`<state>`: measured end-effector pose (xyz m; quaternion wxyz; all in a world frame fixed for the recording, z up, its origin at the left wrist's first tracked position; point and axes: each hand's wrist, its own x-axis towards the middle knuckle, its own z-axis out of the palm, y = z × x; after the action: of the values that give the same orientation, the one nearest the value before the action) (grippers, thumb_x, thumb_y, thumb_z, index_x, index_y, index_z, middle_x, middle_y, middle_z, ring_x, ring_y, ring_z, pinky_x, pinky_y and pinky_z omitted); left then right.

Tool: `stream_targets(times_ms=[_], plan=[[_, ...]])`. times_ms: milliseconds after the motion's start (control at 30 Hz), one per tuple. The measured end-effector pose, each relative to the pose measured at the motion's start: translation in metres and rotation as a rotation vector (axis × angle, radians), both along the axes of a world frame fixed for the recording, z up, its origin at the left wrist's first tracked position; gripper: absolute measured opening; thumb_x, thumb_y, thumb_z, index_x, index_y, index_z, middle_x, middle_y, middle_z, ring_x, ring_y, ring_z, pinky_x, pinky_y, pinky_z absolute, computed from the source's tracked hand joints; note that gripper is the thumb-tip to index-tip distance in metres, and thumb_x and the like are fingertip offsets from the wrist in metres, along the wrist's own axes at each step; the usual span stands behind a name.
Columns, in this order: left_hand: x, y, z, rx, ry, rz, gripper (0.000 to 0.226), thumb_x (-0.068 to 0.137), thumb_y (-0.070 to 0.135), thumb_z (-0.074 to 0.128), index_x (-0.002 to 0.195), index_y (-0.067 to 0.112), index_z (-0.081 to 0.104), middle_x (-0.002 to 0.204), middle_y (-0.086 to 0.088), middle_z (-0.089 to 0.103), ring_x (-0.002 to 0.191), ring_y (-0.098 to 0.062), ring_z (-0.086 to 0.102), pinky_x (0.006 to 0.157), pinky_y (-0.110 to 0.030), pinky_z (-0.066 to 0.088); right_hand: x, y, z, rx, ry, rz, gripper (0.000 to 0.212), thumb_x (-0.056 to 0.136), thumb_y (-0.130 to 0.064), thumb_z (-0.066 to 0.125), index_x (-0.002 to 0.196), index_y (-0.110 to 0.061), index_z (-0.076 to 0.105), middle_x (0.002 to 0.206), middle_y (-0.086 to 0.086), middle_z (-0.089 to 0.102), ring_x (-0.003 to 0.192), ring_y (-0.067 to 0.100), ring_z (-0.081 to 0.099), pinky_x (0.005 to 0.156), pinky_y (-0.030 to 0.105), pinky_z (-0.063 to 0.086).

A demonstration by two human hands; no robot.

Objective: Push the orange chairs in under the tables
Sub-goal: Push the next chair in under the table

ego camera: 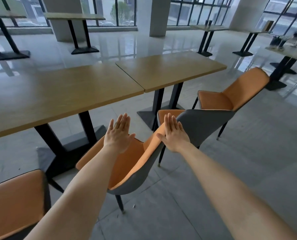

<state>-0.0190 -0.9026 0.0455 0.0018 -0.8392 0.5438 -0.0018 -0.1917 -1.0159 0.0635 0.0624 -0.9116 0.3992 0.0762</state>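
Two wooden tables stand end to end, the long left table (40,94) and the right table (170,70). Several orange chairs with grey backs stand pulled out on the near side. The nearest chair (132,163) is angled, its seat facing left. My left hand (118,134) hovers flat and open over its seat. My right hand (174,134) is flat and open at the top edge of its backrest. A second chair (201,123) shows its grey back just beyond. A third chair (231,96) stands further right. A fourth chair (14,198) is at the bottom left.
Black table pedestals (71,146) stand under the tables. More tables (75,18) stand near the windows and white pillars (151,16). A table with cups and small items (291,52) is at the far right. Open tiled floor lies to my right.
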Motion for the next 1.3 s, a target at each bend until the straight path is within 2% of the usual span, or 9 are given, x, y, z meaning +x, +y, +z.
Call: stream_targets(times_ms=[333,467,700,833,967,1067,1133,1200,1300], plan=[[-0.005,-0.069,-0.021,0.107,-0.007,0.073,0.068,0.098,0.049,0.016,0.146,0.012,-0.016,0.157,-0.005,-0.019,0.144,-0.019,-0.018,0.117,-0.038,-0.012,0.015,-0.110,-0.018,0.097,0.071,0.190,0.075,0.098,-0.050,0.018,0.142,-0.010,-0.028,0.153,0.008,-0.030,0.143,0.021,-0.022,0.118,0.036,-0.008],[-0.023,-0.082,-0.041,0.138,0.077,0.200,0.068,0.098,0.050,0.015,0.145,0.012,-0.017,0.157,-0.004,-0.019,0.144,-0.018,-0.018,0.115,-0.035,-0.015,0.024,-0.145,-0.036,0.184,0.113,0.366,0.081,0.097,-0.051,0.025,0.142,-0.008,-0.026,0.153,0.007,-0.029,0.143,0.018,-0.021,0.117,0.033,-0.009],[-0.080,-0.103,-0.060,0.157,0.293,0.427,0.068,0.098,0.050,0.013,0.147,0.011,-0.012,0.157,-0.003,-0.017,0.145,-0.016,-0.015,0.118,-0.035,-0.009,0.021,-0.181,-0.067,0.268,0.242,0.702,0.097,0.091,-0.056,0.042,0.144,-0.007,-0.022,0.156,0.007,-0.020,0.145,0.019,-0.014,0.120,0.035,-0.004],[-0.113,-0.112,-0.071,0.167,0.393,0.467,0.078,0.094,0.057,0.024,0.148,0.012,-0.010,0.158,-0.004,-0.012,0.146,-0.016,-0.012,0.119,-0.034,-0.007,0.015,-0.193,-0.081,0.207,0.226,0.811,0.103,0.087,-0.051,0.054,0.146,-0.005,-0.016,0.158,0.007,-0.013,0.146,0.021,-0.010,0.121,0.037,0.000],[-0.119,-0.114,-0.074,0.140,0.428,0.550,0.092,0.089,0.050,0.051,0.148,0.012,-0.008,0.159,-0.011,-0.006,0.147,-0.023,-0.006,0.120,-0.035,0.000,0.024,-0.200,-0.086,0.178,0.196,0.858,0.101,0.087,-0.044,0.059,0.147,-0.005,-0.011,0.159,0.009,-0.005,0.147,0.023,-0.003,0.120,0.037,0.001],[-0.118,-0.115,-0.078,0.145,0.402,0.562,0.094,0.086,0.036,0.063,0.149,0.011,-0.002,0.158,-0.015,0.010,0.147,-0.027,0.008,0.120,-0.037,0.010,0.030,-0.204,-0.095,0.142,0.159,0.892,0.093,0.087,-0.039,0.060,0.149,-0.004,0.000,0.158,0.012,0.012,0.146,0.026,0.010,0.119,0.038,0.004],[-0.118,-0.116,-0.081,0.146,0.371,0.581,0.087,0.085,0.030,0.066,0.149,0.011,0.010,0.154,-0.016,0.025,0.142,-0.029,0.027,0.116,-0.038,0.026,0.035,-0.209,-0.100,0.098,0.141,0.916,0.079,0.086,-0.033,0.064,0.145,-0.005,0.020,0.150,0.013,0.033,0.139,0.029,0.029,0.117,0.039,0.015],[-0.118,-0.116,-0.084,0.131,0.333,0.613,0.074,0.083,0.031,0.068,0.142,0.012,0.028,0.142,-0.012,0.046,0.126,-0.030,0.049,0.100,-0.041,0.045,0.040,-0.211,-0.104,0.027,0.101,0.945,0.051,0.086,-0.023,0.064,0.130,-0.010,0.043,0.133,0.011,0.053,0.122,0.030,0.047,0.106,0.038,0.035],[-0.117,-0.116,-0.087,0.125,0.287,0.635,0.055,0.080,0.032,0.070,0.125,0.013,0.046,0.121,-0.007,0.062,0.106,-0.030,0.062,0.082,-0.042,0.051,0.043,-0.209,-0.104,-0.050,0.050,0.921,0.023,0.088,-0.007,0.053,0.110,-0.009,0.057,0.112,0.011,0.065,0.102,0.030,0.059,0.087,0.037,0.047]])
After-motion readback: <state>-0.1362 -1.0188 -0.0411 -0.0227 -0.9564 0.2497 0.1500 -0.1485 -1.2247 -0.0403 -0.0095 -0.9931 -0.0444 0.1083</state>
